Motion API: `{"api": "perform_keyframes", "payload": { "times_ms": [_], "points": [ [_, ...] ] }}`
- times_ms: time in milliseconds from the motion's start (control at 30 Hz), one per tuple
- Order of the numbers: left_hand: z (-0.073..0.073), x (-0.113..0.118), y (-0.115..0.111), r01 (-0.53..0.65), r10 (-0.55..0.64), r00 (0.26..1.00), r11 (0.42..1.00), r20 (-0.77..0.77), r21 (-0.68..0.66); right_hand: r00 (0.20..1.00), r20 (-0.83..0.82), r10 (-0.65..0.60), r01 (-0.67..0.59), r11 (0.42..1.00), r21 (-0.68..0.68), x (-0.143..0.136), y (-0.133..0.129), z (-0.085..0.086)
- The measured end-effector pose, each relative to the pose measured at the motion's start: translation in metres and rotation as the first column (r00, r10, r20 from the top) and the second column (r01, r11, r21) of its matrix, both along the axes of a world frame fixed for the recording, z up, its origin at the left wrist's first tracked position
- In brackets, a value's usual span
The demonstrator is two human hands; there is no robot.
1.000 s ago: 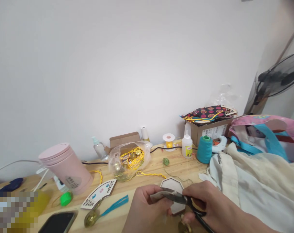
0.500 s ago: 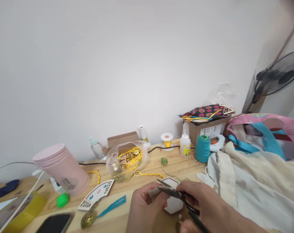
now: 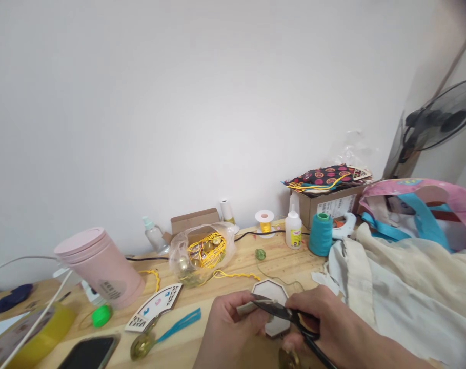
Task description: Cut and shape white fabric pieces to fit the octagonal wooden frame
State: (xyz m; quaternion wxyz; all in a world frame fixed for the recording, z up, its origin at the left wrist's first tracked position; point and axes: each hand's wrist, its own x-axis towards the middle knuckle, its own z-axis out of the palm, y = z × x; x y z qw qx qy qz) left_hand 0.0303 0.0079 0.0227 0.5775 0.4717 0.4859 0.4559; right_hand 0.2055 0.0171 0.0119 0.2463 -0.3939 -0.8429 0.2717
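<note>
Black-handled scissors are gripped in my right hand, their blades pointing left and looking nearly closed. My left hand pinches a small pale piece, perhaps fabric, right at the blades. Whether the blades are cutting it I cannot tell. Below and behind the scissors lies a white hexagonal piece with a dark edge, partly hidden by both hands. A brassy round object, perhaps a bell, shows under my right hand at the bottom edge.
Left of my hands lie a fan-shaped decorated piece with a gold bell and blue tassel, and a phone. Behind stand a bag of yellow cord, a glue bottle and a teal thread cone. Cloth covers the right.
The scissor blades, spread apart before, have come together at the pale piece. More of the brassy round object shows below my right hand.
</note>
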Motion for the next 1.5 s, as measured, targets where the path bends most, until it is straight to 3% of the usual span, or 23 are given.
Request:
{"api": "perform_keyframes", "payload": {
  "times_ms": [267,533,1133,1500],
  "points": [
    [-0.010,-0.001,-0.001,-0.029,0.026,0.999,0.995,0.030,0.098,0.994,0.077,-0.071,0.066,0.996,0.066,0.002,0.002,-0.004],
    [-0.006,-0.006,0.001,0.041,-0.014,0.990,0.981,-0.144,0.187,0.987,0.125,-0.097,0.086,0.992,0.096,0.002,0.003,0.002],
    [0.005,-0.001,-0.002,0.142,-0.143,0.990,0.988,0.011,0.067,0.995,0.100,-0.022,0.018,0.999,0.044,0.004,0.001,0.003],
    [-0.005,-0.005,0.001,0.042,-0.047,0.998,0.994,0.045,0.104,0.988,0.124,-0.088,0.074,0.991,0.116,0.006,0.004,0.000]
  ]
}}
